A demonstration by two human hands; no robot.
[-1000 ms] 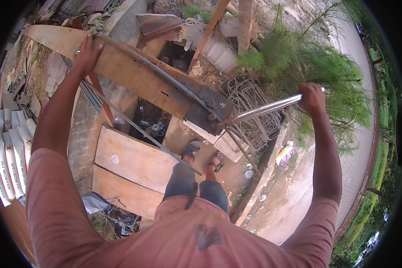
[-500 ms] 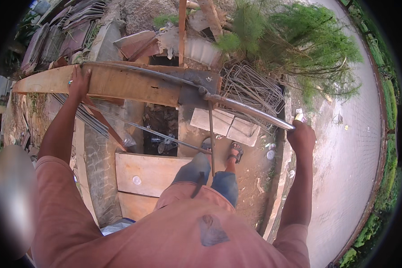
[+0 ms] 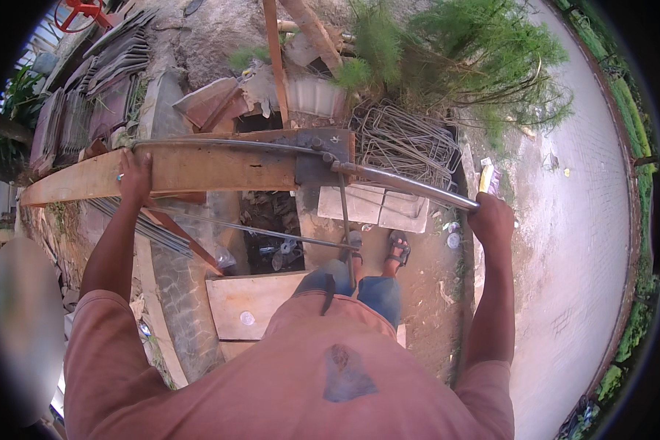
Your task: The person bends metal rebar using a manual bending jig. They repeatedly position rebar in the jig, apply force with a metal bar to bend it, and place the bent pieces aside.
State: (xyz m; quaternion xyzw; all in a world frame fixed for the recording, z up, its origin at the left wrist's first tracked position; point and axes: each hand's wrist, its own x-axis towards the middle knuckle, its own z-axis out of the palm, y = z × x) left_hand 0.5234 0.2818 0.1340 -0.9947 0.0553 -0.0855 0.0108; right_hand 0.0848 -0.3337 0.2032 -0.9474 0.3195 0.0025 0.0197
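A thin steel rod (image 3: 231, 143) runs along the upper edge of a long wooden plank (image 3: 220, 166). My left hand (image 3: 134, 178) is at the plank's left part, with its fingers closed over the rod and the top edge; the fingertips are partly hidden. At the plank's right end is a dark metal plate (image 3: 315, 167) with short pegs, and the rod passes between them. From there a shiny steel pipe (image 3: 411, 185) slopes down to the right, in line with the rod. My right hand (image 3: 493, 222) is wrapped around the pipe's far right end. Another rod (image 3: 345, 213) points down from the plate toward my legs.
Bent steel frames (image 3: 407, 143) lie piled behind the plank, beside a feathery green bush (image 3: 477, 59). Stacked roof tiles (image 3: 99, 103) are at the far left. Pale slabs (image 3: 367, 205) lie before my feet, next to an open pit (image 3: 271, 235) with rubble. Paving (image 3: 565, 293) stretches along the right.
The whole view has tilted and shifted slightly, so the plank's left end appears lower. Both hands keep their holds; the pipe shows no clear turn relative to the plank.
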